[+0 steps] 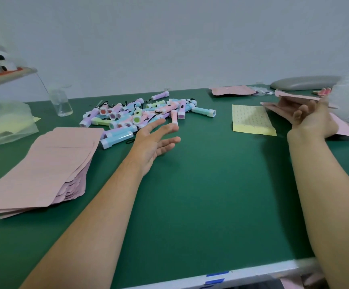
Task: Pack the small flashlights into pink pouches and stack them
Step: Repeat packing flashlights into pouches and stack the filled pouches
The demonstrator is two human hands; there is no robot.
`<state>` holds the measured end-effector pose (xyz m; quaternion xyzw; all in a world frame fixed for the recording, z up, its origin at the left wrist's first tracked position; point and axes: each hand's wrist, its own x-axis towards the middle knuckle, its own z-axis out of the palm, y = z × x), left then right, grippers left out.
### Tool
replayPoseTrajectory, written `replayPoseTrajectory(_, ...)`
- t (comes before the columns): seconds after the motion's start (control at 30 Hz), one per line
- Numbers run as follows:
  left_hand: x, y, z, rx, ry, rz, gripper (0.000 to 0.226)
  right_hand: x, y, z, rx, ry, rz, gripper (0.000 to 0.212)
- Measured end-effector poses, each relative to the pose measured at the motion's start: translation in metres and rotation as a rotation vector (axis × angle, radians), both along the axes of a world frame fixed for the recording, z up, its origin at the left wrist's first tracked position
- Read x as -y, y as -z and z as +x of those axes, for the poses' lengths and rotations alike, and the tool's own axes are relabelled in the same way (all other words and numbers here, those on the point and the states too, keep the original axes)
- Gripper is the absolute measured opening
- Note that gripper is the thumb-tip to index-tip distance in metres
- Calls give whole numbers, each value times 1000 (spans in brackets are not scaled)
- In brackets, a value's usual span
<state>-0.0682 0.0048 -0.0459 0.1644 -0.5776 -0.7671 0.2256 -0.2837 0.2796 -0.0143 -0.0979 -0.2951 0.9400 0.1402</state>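
Left hand: the left hand (154,140) is open with its fingers spread and straight, just above the green table (211,195) at the near edge of the flashlights, holding nothing.
Right hand: the right hand (313,119) is raised at the far right, its fingers curled under a pink pouch (290,100) that it grips; whether anything is inside that pouch I cannot tell.
Flashlights: a loose pile of small flashlights (140,113) in pastel blue, pink, purple and green lies on the table toward the far left of centre, black cords tangled among them.
Flat pouches: a thick stack of pink pouches (42,163) sits at the near left, just beside the pile.
Right side: more pink pouches (346,128) lie on the table beneath the right hand.
Yellow pouch: a yellow pouch (252,119) lies flat between the pile and the right hand.
Elsewhere: a clear bottle (60,101) stands behind the stack, near a clear plastic bag (4,122).
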Motion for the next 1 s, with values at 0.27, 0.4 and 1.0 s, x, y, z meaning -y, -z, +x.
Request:
replayPoseTrajectory(0.27,1,1,-1,-6,21,0,43,0,-1,8,-76,-72,98,19)
replayPoseTrajectory(0.4,0,1,-1,13,4,-6,38,7,0,2,-33,-83,137,14)
replayPoseTrajectory(1.0,28,-4,10,198,-1002,-828,41,184,50,101,-1060,-292,2066,64)
